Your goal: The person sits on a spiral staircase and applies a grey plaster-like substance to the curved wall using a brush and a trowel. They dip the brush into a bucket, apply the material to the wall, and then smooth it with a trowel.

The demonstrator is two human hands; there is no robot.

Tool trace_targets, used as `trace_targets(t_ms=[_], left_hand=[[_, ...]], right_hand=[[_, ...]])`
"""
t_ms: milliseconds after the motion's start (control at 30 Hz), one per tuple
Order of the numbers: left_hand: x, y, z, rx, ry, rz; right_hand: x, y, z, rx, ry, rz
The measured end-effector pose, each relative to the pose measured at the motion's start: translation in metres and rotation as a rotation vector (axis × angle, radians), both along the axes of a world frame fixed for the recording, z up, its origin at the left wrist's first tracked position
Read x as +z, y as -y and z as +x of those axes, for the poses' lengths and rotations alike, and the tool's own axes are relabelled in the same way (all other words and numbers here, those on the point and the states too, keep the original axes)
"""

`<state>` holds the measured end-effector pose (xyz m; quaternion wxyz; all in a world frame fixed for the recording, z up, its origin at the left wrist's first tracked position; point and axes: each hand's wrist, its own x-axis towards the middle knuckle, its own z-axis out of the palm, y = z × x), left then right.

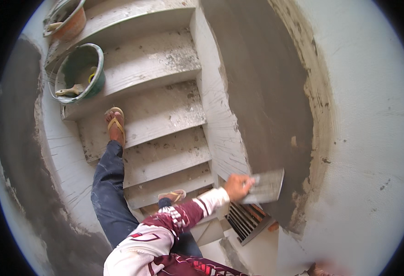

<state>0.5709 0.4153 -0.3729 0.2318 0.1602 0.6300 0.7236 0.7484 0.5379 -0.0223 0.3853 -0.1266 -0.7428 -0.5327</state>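
My left hand (238, 186) is closed on a plastering trowel (267, 186), a flat rectangular blade smeared with grey. The blade is by the lower part of the grey plastered band (266, 92) on the right-hand wall; whether it touches the plaster, I cannot tell. Slight motion blur softens the hand and trowel. At the bottom edge, right of centre, only a smeared piece of my right hand (323, 270) shows, close to the wall. Its fingers cannot be made out, nor whether they hold anything.
Splattered stairs (160, 103) climb ahead, with my sandalled feet on separate steps. A green bucket (100, 78) containing a brush (71, 90) stands on the left; an orange bucket (71, 27) is above it. Below the trowel is a dark slatted grate (244, 223). Grey plaster also bands the left wall (20, 138).
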Motion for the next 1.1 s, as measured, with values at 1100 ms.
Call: trace_targets(t_ms=[1100], left_hand=[[0.084,0.132,-0.422,0.341,0.478,0.466]], right_hand=[[0.021,0.014,-0.011,-0.413,0.081,0.173]])
